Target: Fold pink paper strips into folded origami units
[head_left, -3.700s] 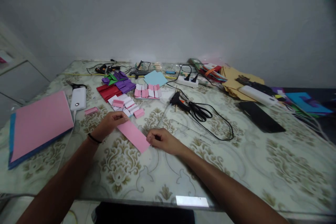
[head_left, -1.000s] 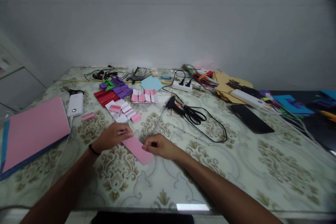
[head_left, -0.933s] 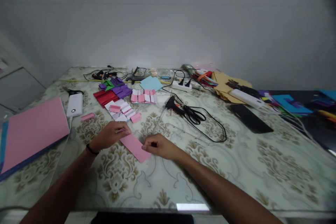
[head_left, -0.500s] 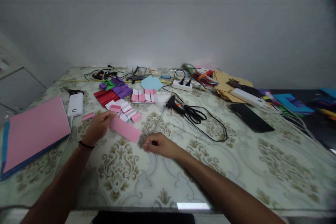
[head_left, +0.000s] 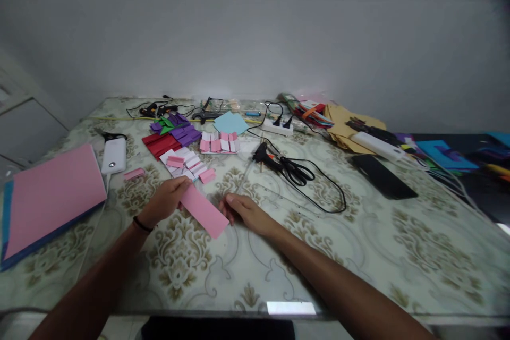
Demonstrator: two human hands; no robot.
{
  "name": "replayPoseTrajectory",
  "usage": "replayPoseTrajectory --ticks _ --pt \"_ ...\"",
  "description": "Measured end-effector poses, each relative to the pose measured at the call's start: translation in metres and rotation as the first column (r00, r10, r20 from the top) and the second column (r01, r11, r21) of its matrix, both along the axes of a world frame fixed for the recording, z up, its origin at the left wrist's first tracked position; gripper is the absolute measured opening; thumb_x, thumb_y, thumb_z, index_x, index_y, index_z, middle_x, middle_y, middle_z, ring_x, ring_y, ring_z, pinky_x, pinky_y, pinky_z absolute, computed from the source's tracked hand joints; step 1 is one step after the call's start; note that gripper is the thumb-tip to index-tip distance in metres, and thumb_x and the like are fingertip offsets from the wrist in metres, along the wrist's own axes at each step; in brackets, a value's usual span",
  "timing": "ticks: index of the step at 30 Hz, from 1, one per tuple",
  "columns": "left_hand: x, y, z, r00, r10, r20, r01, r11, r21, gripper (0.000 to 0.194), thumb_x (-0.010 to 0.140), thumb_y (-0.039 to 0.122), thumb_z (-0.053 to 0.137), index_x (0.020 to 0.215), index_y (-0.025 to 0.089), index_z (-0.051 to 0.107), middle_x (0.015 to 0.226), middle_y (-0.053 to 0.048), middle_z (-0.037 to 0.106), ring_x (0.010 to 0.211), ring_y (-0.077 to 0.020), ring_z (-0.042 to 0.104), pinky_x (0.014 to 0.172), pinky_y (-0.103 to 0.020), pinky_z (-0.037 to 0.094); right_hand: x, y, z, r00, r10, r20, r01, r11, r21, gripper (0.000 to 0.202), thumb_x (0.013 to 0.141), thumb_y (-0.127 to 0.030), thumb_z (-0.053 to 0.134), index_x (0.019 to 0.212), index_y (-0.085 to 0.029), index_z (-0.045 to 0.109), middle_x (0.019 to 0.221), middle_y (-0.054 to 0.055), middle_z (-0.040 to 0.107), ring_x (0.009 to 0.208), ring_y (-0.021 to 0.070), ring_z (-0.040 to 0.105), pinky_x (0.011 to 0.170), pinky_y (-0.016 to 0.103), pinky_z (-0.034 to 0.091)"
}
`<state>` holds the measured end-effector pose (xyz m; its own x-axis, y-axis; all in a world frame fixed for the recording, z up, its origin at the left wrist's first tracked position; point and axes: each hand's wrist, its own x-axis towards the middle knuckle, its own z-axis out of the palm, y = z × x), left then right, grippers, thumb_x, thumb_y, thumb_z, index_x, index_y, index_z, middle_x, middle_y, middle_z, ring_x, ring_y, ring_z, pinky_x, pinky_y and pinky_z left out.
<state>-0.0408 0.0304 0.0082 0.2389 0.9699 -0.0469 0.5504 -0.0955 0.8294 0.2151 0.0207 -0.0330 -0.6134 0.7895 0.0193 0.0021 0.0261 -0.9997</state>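
A pink paper strip (head_left: 205,212) slants down to the right, its upper left end pinched in my left hand (head_left: 168,199). My right hand (head_left: 244,211) is at the strip's lower right end, fingers curled behind its edge; whether they grip it is hard to see. Beyond my left hand lie folded pink and white paper pieces (head_left: 191,163), with a small folded pink piece (head_left: 134,173) to their left. Another group of pink and white folded pieces (head_left: 219,142) sits farther back. A glue gun (head_left: 268,156) with a coiled black cable rests beyond my right hand.
Pink sheets (head_left: 56,196) and a white power bank (head_left: 113,156) lie at the left. Red (head_left: 161,144) and purple folded papers are at the back. A power strip (head_left: 278,126), brown envelopes (head_left: 342,125) and a black phone (head_left: 382,176) are to the right.
My left hand has moved right and toward me with the pink strip, which now slants more steeply. The strip's far end has come up to my right hand, whose fingers have shifted.
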Motion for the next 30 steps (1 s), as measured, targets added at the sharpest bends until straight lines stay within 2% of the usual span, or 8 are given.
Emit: replayPoseTrajectory --ticks 4,7,11,16,19,21,24,30 --pt "0.012 -0.008 -0.005 0.998 -0.065 0.008 0.065 0.996 -0.06 0.046 0.102 0.05 0.038 0.068 0.02 0.049 0.047 0.005 0.051 0.045 -0.0121 0.049 0.05 -0.023 0.037 0.001 0.0 -0.001 0.993 0.015 0.117 -0.026 0.996 0.088 0.053 0.095 -0.063 0.053 0.076 -0.015 0.06 0.065 -0.002 0.05 0.06 0.0106 0.045 0.058 0.024 0.034" --pt "0.016 -0.01 -0.006 0.996 -0.072 0.059 0.077 0.993 -0.093 0.047 0.101 0.051 0.04 0.07 0.019 0.052 0.046 0.005 0.051 0.043 -0.0116 0.048 0.048 -0.022 0.037 0.001 -0.001 -0.002 0.991 0.029 0.129 -0.036 0.998 0.052 0.049 0.09 -0.062 0.062 0.078 -0.014 0.061 0.064 -0.004 0.045 0.059 0.0096 0.039 0.056 0.023 0.029" --pt "0.015 -0.008 -0.004 0.972 -0.035 0.233 0.072 0.985 -0.155 0.037 0.097 0.05 0.052 0.103 0.016 0.065 0.053 0.005 0.054 0.045 -0.012 0.052 0.045 -0.021 0.038 0.001 -0.001 -0.002 0.992 0.02 0.121 -0.022 1.0 0.018 0.049 0.088 -0.063 0.065 0.078 -0.014 0.061 0.063 -0.005 0.044 0.059 0.0093 0.037 0.056 0.023 0.028" --pt "0.012 -0.009 -0.002 0.873 -0.059 0.484 0.125 0.987 -0.105 0.055 0.085 0.037 0.074 0.135 0.02 0.057 0.1 -0.004 0.068 0.075 -0.0133 0.062 0.065 -0.022 0.053 0.002 0.004 -0.004 0.998 -0.029 0.049 0.031 0.999 -0.041 0.053 0.088 -0.066 0.062 0.08 -0.014 0.059 0.068 -0.003 0.046 0.061 0.0094 0.036 0.057 0.023 0.027" --pt "0.015 -0.012 -0.005 0.791 -0.07 0.607 0.232 0.954 -0.193 0.079 0.077 0.029 0.082 0.147 0.022 0.045 0.115 -0.008 0.069 0.086 -0.0171 0.067 0.075 -0.028 0.057 0.004 0.006 -0.006 0.999 -0.036 0.024 0.039 0.994 -0.104 0.055 0.086 -0.069 0.062 0.081 -0.015 0.058 0.067 -0.004 0.043 0.059 0.0092 0.034 0.056 0.023 0.025" --pt "0.019 -0.014 -0.007 0.764 -0.067 0.642 0.272 0.935 -0.226 0.088 0.073 0.023 0.085 0.149 0.023 0.042 0.127 -0.011 0.067 0.103 -0.0215 0.068 0.087 -0.031 0.057 0.004 0.007 -0.008 0.999 -0.029 0.027 0.032 0.993 -0.117 0.055 0.085 -0.069 0.062 0.081 -0.015 0.058 0.067 -0.004 0.043 0.059 0.0092 0.034 0.056 0.023 0.024" --pt "0.025 -0.016 -0.01 0.753 -0.092 0.651 0.324 0.913 -0.246 0.091 0.072 0.021 0.086 0.151 0.022 0.04 0.138 -0.014 0.063 0.117 -0.0249 0.065 0.098 -0.036 0.054 0.005 0.007 -0.009 0.999 -0.02 0.027 0.022 0.994 -0.102 0.053 0.087 -0.067 0.062 0.08 -0.015 0.057 0.069 -0.003 0.044 0.061 0.0097 0.035 0.057 0.023 0.025" --pt "0.029 -0.018 -0.012 0.802 -0.118 0.586 0.324 0.91 -0.259 0.088 0.075 0.025 0.084 0.152 0.023 0.039 0.137 -0.013 0.064 0.121 -0.027 0.064 0.103 -0.043 0.052 0.005 0.007 -0.011 1.0 -0.012 0.003 0.012 0.996 -0.093 0.052 0.088 -0.066 0.062 0.078 -0.015 0.056 0.07 -0.003 0.044 0.063 0.0097 0.033 0.058 0.023 0.025"
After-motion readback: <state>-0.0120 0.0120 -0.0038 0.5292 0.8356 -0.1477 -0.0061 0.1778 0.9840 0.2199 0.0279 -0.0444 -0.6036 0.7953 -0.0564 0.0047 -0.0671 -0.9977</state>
